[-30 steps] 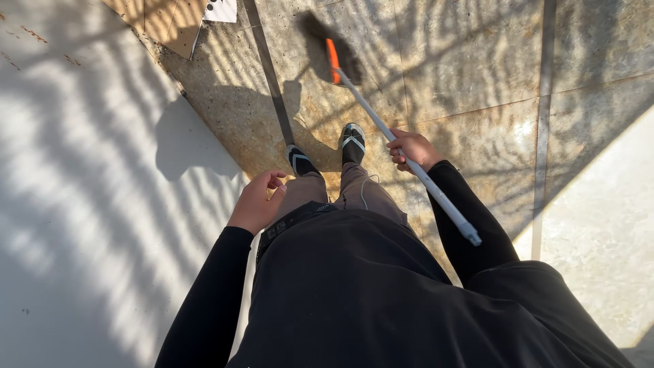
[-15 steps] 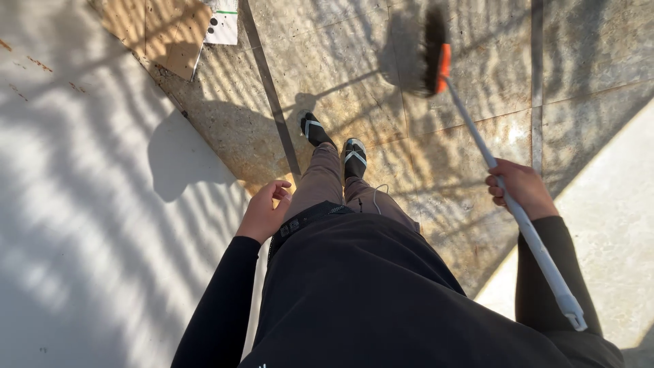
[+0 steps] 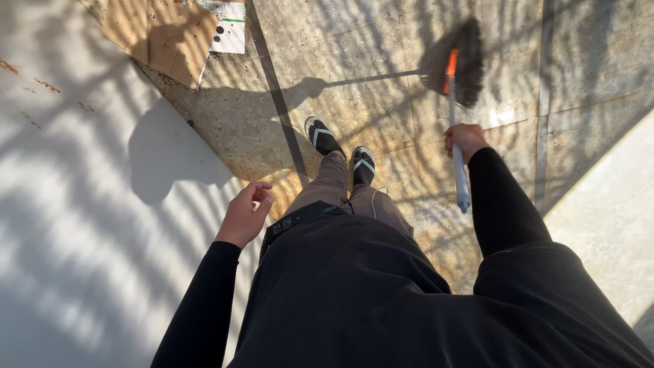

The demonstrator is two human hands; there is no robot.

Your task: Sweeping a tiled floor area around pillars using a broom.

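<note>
A stone-tiled floor (image 3: pixel 354 102) in mottled tan and grey fills the upper part of the view, crossed by striped sunlight and shadow, with a dark joint line running down through it toward the feet. To the left a pale white surface (image 3: pixel 75 204) meets the tiles along a slanting edge and carries the same bands of light. At the top left a flattened piece of brown cardboard (image 3: pixel 160 34) lies on the floor, and just beside it sits a white printed sheet (image 3: pixel 228 27) with dark dots and a green stripe. The person stands on the tiles in black sandals with pale straps (image 3: pixel 340 150), wearing brownish trousers and a black long-sleeved top. The right hand (image 3: pixel 465 138) is closed in a fist around the pale blue handle of a broom (image 3: pixel 455 129), gripping it partway along so that the free end of the handle sticks out below the hand toward the body. The handle runs up and away from the person to an orange collar and a dark bristle head (image 3: pixel 469 61), which rests on or just above the tiles ahead and to the right of the feet; which of the two cannot be told. The left hand (image 3: pixel 246 211) hangs by the hip over the edge of the white surface, fingers loosely curled and holding nothing.
</note>
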